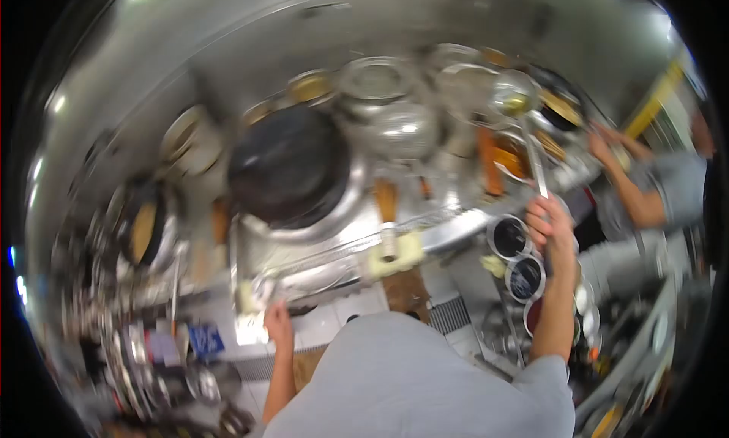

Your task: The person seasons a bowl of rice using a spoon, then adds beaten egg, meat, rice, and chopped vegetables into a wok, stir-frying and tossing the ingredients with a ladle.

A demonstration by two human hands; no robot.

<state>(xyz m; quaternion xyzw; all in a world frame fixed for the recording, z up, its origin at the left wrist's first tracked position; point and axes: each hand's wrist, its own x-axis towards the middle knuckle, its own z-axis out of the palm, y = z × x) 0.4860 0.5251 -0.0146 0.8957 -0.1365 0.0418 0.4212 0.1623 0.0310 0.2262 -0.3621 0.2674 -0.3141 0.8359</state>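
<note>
My right hand (550, 222) is closed round the handle of a long metal ladle (535, 165). The ladle's bowl, with some yellowish liquid in it, hangs over the back right of the stove, near a pot of orange-brown liquid (513, 157). Low at the stove's front edge is my left hand (279, 324), its fingers curled and blurred beside a white cloth-like thing (262, 290); what it holds, if anything, cannot be made out. A big black wok (288, 167) sits on the metal stove top, left of centre.
A brush with a pale handle (387, 218) lies at the front edge. Behind are metal strainers (402, 130) and bowls. Round containers of dark contents (525, 278) stand at my right. Another person (653, 187) works at the far right. A second wok (144, 229) is at the left.
</note>
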